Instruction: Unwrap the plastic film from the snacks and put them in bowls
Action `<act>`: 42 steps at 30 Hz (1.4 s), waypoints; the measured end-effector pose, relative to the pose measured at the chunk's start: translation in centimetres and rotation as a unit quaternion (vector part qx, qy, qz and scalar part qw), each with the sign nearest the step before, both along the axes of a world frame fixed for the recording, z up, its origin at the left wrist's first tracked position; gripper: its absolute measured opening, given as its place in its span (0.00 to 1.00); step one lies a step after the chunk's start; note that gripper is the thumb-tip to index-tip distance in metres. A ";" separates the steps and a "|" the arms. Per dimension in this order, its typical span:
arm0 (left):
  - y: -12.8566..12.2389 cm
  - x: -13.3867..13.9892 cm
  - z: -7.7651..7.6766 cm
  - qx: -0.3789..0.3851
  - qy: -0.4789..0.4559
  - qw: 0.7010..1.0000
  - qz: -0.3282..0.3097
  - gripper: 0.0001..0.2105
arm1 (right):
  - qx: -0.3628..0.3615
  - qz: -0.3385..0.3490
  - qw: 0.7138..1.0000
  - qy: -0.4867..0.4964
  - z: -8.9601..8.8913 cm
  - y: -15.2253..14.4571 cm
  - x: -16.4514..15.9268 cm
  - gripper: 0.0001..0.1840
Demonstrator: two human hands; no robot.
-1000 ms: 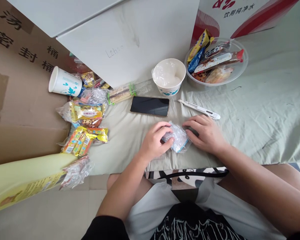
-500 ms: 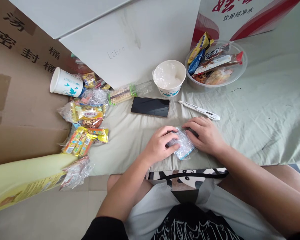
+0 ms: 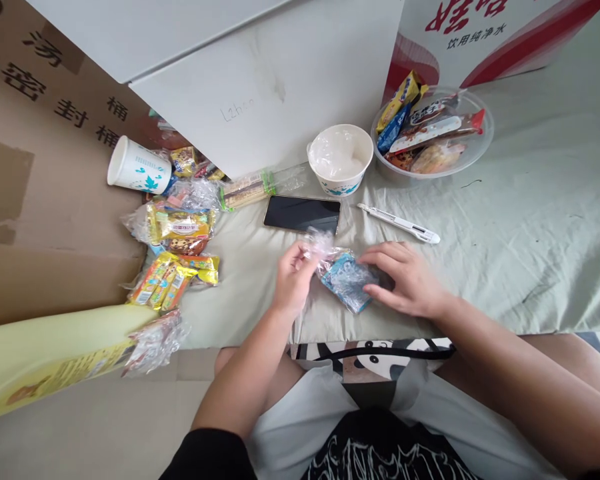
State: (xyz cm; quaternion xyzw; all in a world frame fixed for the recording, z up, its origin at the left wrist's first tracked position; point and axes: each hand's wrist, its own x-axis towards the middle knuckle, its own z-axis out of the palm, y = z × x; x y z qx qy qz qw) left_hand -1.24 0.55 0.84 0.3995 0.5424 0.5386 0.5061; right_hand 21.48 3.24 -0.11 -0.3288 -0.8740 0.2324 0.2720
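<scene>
On the pale green cloth in front of me lies a flat blue packet with crinkled clear film over it. My left hand is closed in a pinch on a bunch of clear plastic film, raised at the packet's upper left corner. My right hand is at the packet's right side, thumb and fingers apart, fingertips over its edge. Just beyond the hands are a black phone and a white utility knife.
Behind the phone stands a paper bowl with clear film inside. A clear plastic bowl of wrapped snacks is right of it. Snack packets and a tipped paper cup lie left, by a cardboard box. White panels rise behind.
My left hand has moved left and up, pulling a bunch of clear film off the packet's corner. The packet's blue face now shows more. My right hand has shifted slightly toward me.
</scene>
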 end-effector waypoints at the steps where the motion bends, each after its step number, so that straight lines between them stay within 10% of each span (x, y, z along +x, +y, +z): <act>1: 0.2 -0.1 0.1 -0.036 -0.060 0.997 0.034 0.15 | 0.004 0.017 1.000 -0.001 0.0 -0.1 -0.1 0.18; 14: 1.4 -2.1 0.3 -0.058 -0.170 0.968 0.178 0.11 | -0.037 -0.061 0.991 0.113 0.4 0.2 0.2 0.05; 21: 0.3 -2.1 0.3 -0.059 -0.141 0.988 0.025 0.28 | -0.004 0.005 0.997 0.071 -0.6 -0.3 -0.7 0.25; 25: -0.2 -1.7 0.1 -0.055 -0.059 0.994 -0.067 0.32 | 0.015 -0.020 0.997 0.073 -0.5 -0.2 -0.8 0.17; 34: 0.9 -3.0 1.3 -0.040 0.018 0.989 0.139 0.12 | 0.034 -0.103 0.984 0.143 0.7 0.8 0.4 0.12; 42: 0.8 -3.7 0.8 0.019 0.150 0.978 0.145 0.05 | -0.013 -0.216 0.957 0.193 0.9 0.7 0.6 0.13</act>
